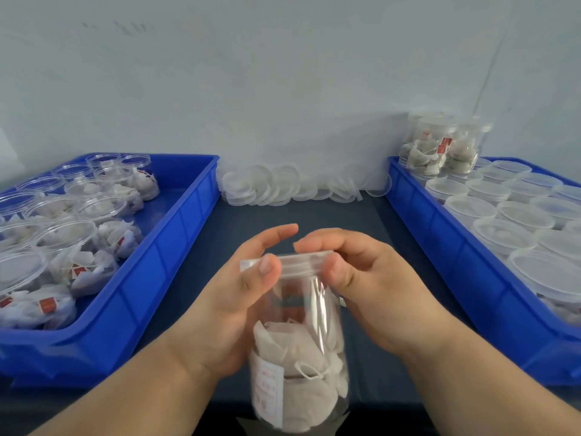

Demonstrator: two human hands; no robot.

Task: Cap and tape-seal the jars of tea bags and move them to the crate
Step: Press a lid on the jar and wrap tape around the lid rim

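Observation:
A clear plastic jar (298, 357) with tea bags in it lies tilted between my hands in the lower middle, its capped end pointing away from me. My left hand (239, 297) grips the jar's left side, thumb on the translucent cap (298, 262). My right hand (355, 278) curls over the cap's right edge, thumb pressed on its rim. No tape is visible. The blue crate on the left (176, 234) holds several open jars of tea bags. The blue crate on the right (446, 247) holds several capped jars.
Loose translucent lids (283, 184) lie in a pile against the white wall between the crates. Two jars of tea bags (440, 146) stand stacked at the right crate's far corner. The dark table (314, 212) shows between the crates.

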